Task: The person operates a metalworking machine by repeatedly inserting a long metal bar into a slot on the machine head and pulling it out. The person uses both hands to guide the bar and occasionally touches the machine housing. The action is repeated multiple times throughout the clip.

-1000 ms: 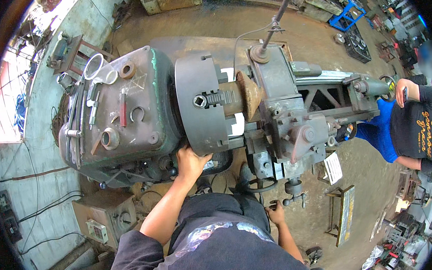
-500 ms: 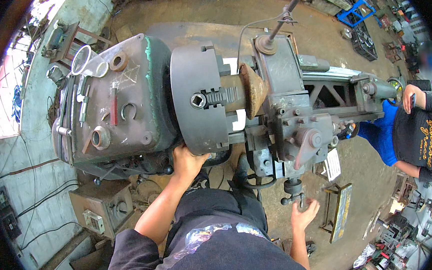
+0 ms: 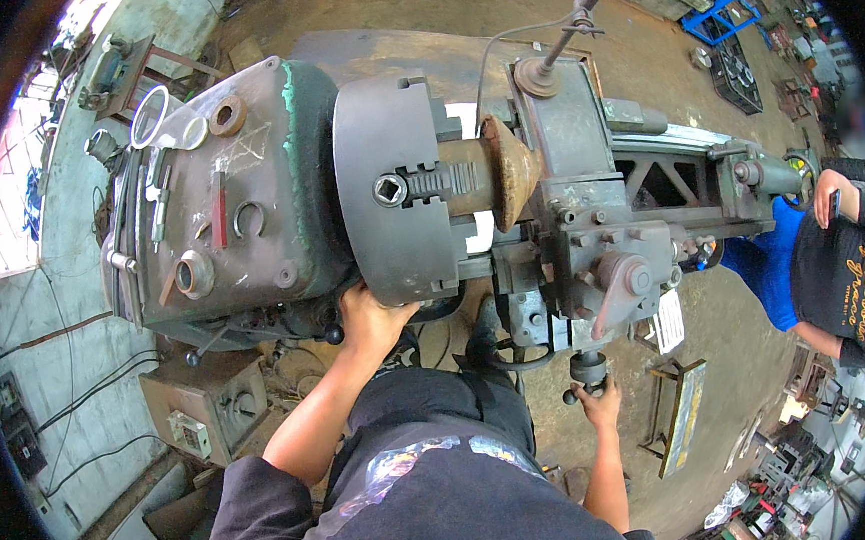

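Observation:
A large grey lathe chuck [image 3: 396, 247] holds a metal workpiece with a rusty, cone-shaped flange [image 3: 512, 174]. My left hand [image 3: 374, 319] grips the near lower rim of the chuck, thumb along its underside, the other fingertips hidden behind it. On the right, my right hand [image 3: 600, 404] is closed around the crank handle [image 3: 583, 390] below the tool carriage [image 3: 617, 257]. Part of the handle is hidden by the fingers. Just above that crank sits a pinkish lever [image 3: 617, 292] on the tool post.
On the headstock [image 3: 268, 216] lie a clear plastic cup [image 3: 172, 128], metal rings, a red bar [image 3: 219, 210] and rods. At the right a person [image 3: 833, 262] stands by the lathe's far end. A narrow metal stand [image 3: 682, 418] is on the floor nearby.
My right hand has moved up and a little left and closed around the crank handle, which has turned. My left hand stays at the chuck. The view has shifted slightly.

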Motion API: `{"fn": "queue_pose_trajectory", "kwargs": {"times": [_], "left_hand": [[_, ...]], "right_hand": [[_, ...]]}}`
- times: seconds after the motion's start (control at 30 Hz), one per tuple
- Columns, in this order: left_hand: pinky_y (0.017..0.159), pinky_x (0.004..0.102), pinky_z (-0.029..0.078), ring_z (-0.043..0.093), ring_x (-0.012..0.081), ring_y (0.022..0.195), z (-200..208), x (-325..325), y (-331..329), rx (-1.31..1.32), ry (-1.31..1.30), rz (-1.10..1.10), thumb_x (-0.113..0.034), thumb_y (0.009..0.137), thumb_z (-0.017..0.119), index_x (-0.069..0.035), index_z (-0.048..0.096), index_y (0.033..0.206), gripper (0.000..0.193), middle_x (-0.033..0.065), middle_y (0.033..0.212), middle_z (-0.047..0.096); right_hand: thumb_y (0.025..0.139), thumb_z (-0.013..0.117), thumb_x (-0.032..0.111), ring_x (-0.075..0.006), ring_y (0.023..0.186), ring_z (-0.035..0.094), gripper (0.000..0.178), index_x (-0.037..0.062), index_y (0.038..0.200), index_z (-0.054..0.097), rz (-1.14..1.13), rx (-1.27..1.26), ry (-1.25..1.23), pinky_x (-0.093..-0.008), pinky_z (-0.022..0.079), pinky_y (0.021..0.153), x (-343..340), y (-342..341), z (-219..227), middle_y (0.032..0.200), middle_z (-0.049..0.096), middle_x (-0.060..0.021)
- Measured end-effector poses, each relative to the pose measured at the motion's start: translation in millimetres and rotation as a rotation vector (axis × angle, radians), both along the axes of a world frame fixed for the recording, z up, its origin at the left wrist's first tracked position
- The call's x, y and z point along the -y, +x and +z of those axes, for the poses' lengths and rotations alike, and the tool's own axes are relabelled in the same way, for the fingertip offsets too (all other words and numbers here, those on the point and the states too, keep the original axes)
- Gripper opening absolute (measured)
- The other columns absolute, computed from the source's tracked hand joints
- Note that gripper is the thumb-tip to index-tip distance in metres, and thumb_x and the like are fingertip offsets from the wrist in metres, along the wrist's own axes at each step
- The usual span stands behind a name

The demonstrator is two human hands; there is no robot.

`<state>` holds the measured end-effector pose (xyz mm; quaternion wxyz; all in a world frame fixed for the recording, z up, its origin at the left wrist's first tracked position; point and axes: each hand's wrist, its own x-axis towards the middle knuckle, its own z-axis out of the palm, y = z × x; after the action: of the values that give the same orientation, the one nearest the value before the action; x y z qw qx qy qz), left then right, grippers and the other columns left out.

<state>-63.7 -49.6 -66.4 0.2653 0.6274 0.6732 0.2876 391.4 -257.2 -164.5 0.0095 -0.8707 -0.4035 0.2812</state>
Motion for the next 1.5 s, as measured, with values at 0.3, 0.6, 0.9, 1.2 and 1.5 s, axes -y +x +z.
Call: {"fn": "queue_pose_trajectory", "kwargs": {"times": [0.3, 0.6, 0.9, 1.2, 1.5], "left_hand": [[0.074, 0.045, 0.058, 0.074, 0.0382, 0.084, -12.2, 3.6, 0.7, 0.02, 0.028, 0.049, -0.015, 0.066, 0.09, -0.006, 0.078, 0.093, 0.031, 0.0173, 0.093, 0.076], [0.07, 0.0472, 0.057, 0.074, 0.0404, 0.083, -39.3, 0.7, 0.4, 0.036, 0.053, 0.079, -0.022, 0.074, 0.085, -0.005, 0.077, 0.09, 0.025, 0.0199, 0.087, 0.075], [0.071, 0.047, 0.057, 0.073, 0.0409, 0.083, -27.6, 1.5, 2.2, 0.034, 0.039, 0.087, -0.023, 0.072, 0.085, -0.005, 0.077, 0.091, 0.027, 0.02, 0.087, 0.075], [0.074, 0.0447, 0.059, 0.074, 0.0384, 0.086, -10.9, -0.7, -0.9, 0.054, -0.01, 0.022, -0.019, 0.067, 0.089, -0.005, 0.078, 0.093, 0.032, 0.0189, 0.092, 0.076], [0.08, 0.0368, 0.059, 0.076, 0.0228, 0.092, 75.5, -22.5, 3.2, 0.16, -0.072, 0.083, -0.007, 0.06, 0.089, -0.002, 0.066, 0.125, 0.07, 0.0173, 0.105, 0.076]], "right_hand": [[0.067, 0.087, 0.047, -0.0432, 0.131, 0.052, 0.071, 0.0044, 0.121, 0.071, -0.176, 0.276, -0.193, -0.0674, 0.036, 0.11, -13.4, -32.6, -26.3, 0.14, 0.051, -0.0239], [0.077, 0.073, 0.035, -0.0401, 0.129, 0.055, 0.052, 0.0002, 0.116, 0.072, -0.203, 0.378, -0.145, -0.065, 0.035, 0.112, -11.9, -36.3, -33.7, 0.137, 0.053, -0.0196], [0.077, 0.073, 0.032, -0.0376, 0.13, 0.053, 0.044, 0.0019, 0.109, 0.075, -0.24, 0.347, -0.195, -0.0606, 0.038, 0.109, -24.3, -44.4, -19.5, 0.132, 0.059, -0.0204], [0.079, 0.073, 0.039, -0.0353, 0.123, 0.057, 0.042, 0.006, 0.104, 0.078, -0.211, 0.406, -0.138, -0.06, 0.042, 0.101, -22.8, -46.4, -22.6, 0.118, 0.064, -0.0186], [0.078, 0.074, 0.053, -0.039, 0.125, 0.059, 0.062, 0.0017, 0.113, 0.075, -0.252, 0.353, -0.143, -0.0635, 0.039, 0.108, -25.6, -48.3, -18.5, 0.132, 0.059, -0.0211]]}}
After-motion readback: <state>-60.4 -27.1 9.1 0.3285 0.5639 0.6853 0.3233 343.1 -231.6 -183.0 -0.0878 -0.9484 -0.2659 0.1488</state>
